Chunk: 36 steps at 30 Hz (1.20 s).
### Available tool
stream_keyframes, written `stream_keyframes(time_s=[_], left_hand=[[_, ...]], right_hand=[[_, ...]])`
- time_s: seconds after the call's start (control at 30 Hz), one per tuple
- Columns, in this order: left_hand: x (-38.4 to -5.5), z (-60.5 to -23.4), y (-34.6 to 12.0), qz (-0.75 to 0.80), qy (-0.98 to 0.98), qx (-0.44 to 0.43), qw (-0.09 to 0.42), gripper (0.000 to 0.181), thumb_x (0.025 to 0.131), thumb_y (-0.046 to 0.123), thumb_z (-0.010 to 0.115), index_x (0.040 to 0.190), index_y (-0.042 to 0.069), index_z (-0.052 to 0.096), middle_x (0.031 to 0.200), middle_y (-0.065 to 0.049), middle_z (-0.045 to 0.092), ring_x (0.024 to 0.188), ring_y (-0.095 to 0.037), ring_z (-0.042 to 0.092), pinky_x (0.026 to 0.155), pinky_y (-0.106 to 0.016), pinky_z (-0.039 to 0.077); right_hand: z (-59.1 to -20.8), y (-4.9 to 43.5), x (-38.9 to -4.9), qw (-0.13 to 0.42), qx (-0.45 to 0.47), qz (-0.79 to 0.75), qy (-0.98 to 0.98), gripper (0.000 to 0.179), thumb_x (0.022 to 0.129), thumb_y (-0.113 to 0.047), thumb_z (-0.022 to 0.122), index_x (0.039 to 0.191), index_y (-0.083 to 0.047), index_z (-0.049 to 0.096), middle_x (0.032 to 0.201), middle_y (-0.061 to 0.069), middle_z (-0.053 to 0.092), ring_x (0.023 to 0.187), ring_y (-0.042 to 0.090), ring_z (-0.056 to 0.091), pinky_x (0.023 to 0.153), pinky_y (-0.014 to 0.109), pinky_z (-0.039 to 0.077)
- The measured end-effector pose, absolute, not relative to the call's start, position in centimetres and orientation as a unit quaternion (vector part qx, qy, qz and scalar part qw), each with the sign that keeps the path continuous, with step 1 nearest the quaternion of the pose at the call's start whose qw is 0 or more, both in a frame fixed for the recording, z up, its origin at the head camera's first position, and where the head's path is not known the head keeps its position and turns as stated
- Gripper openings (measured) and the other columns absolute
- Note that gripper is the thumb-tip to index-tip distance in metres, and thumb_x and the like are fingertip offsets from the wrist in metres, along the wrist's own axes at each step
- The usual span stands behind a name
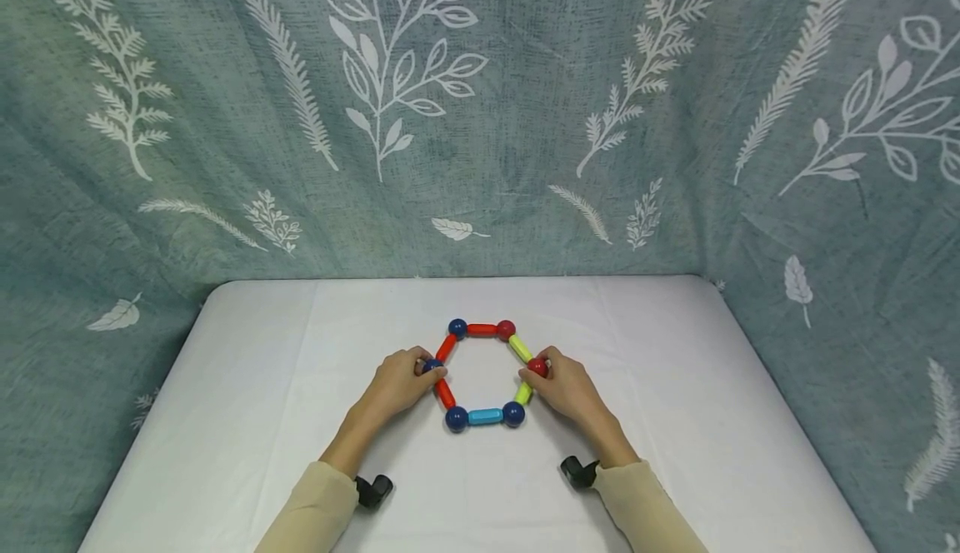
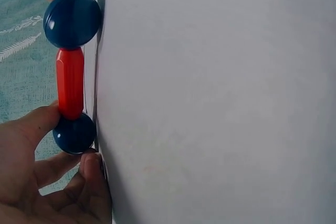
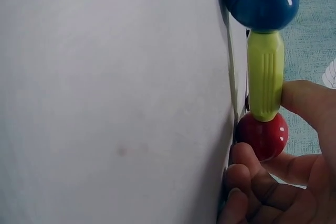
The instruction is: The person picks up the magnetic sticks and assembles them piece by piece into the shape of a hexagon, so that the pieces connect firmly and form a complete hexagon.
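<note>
A six-sided ring of magnetic balls and rods lies near the middle of the white table. My left hand (image 1: 400, 381) pinches the blue ball (image 2: 74, 134) at its left corner, thumb on one side and fingertips on the other. At the opposite corner my right hand (image 1: 567, 384) pinches a red ball (image 3: 264, 135). Red rods (image 1: 446, 394) join the left ball to blue balls above and below. Yellow-green rods (image 3: 265, 74) run from the right ball. A light blue rod (image 1: 485, 416) forms the near side, between two blue balls (image 1: 456, 419); a red rod (image 1: 482, 330) forms the far side.
The white-covered table (image 1: 240, 353) reaches back to a green leaf-patterned cloth (image 1: 510, 203), which also hangs at both sides. Black wrist-worn devices (image 1: 373, 491) sit at both sleeve cuffs, close above the table.
</note>
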State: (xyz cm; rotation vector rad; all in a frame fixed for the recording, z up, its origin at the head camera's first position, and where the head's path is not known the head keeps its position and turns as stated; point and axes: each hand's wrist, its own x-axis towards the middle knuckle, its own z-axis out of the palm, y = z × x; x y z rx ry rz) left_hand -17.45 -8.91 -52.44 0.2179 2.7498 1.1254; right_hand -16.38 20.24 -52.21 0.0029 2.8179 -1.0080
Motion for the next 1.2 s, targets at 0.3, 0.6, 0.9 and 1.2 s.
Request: stream_keyframes(time_s=[0.3, 0.6, 0.9, 1.2], left_hand=[[-17.5, -52.6, -8.9, 0.375, 0.92, 0.072, 0.084, 0.038, 0.093, 0.035, 0.073, 0.113, 0.003, 0.068, 0.066, 0.0, 0.049, 0.055, -0.013, 0.045, 0.05, -0.026, 0.033], [-17.6, -52.4, -8.8, 0.37, 0.923, 0.068, 0.082, 0.039, 0.092, 0.035, 0.074, 0.113, 0.003, 0.068, 0.067, 0.0, 0.049, 0.057, -0.014, 0.045, 0.051, -0.027, 0.033], [-19.3, -51.7, -8.0, 0.317, 0.94, 0.078, 0.096, 0.043, 0.092, 0.039, 0.073, 0.12, 0.007, 0.067, 0.085, -0.003, 0.057, 0.076, -0.019, 0.051, 0.062, -0.031, 0.043], [-20.4, -51.3, -7.8, 0.295, 0.948, 0.072, 0.099, 0.028, 0.093, 0.027, 0.068, 0.112, 0.007, 0.07, 0.082, -0.003, 0.062, 0.074, -0.02, 0.053, 0.062, -0.031, 0.043]], right_hand=[[-52.1, 20.3, -16.4, 0.066, -0.018, -0.326, 0.943, 0.038, 0.095, -0.033, 0.069, 0.118, -0.003, 0.061, 0.071, 0.003, 0.052, 0.061, 0.016, 0.046, 0.053, 0.03, 0.037], [-52.2, 20.2, -16.7, 0.069, -0.018, -0.305, 0.95, 0.04, 0.093, -0.036, 0.071, 0.117, -0.005, 0.062, 0.073, 0.004, 0.052, 0.062, 0.017, 0.047, 0.053, 0.029, 0.037], [-51.5, 19.8, -18.5, 0.068, -0.047, -0.253, 0.964, 0.043, 0.093, -0.037, 0.071, 0.121, -0.005, 0.064, 0.085, 0.004, 0.054, 0.074, 0.019, 0.049, 0.062, 0.033, 0.041], [-51.6, 19.9, -18.4, 0.062, -0.048, -0.276, 0.958, 0.038, 0.093, -0.032, 0.073, 0.118, -0.004, 0.066, 0.084, 0.004, 0.055, 0.074, 0.019, 0.049, 0.063, 0.033, 0.042]])
